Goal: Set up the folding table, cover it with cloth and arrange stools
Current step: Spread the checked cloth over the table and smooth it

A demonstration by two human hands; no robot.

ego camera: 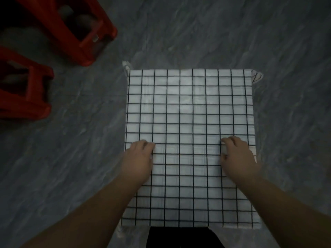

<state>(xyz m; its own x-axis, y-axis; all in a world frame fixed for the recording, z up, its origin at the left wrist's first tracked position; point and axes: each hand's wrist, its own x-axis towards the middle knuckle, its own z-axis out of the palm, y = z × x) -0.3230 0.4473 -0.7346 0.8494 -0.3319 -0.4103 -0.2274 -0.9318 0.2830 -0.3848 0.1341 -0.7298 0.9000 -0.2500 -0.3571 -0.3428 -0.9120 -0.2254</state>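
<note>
We rested our left hand (138,158) and right hand (238,156) on the white, black-gridded cloth (189,108) covering the square folding worktop (257,77), one hand near each side edge. Our fingers were bent, tips on the fabric; whether they pinched it we could not tell. A near red plastic stool (23,90) and a far red plastic stool (75,33) stood well away to the left, closer to our left hand.

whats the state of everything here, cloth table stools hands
checked cloth: spread flat over the table
folding table: covered, far corners peeking out
far red stool: on floor, apart from table
near red stool: on floor, apart from table
left hand: on cloth, fingers bent, grip unclear
right hand: on cloth, fingers bent, grip unclear
</note>
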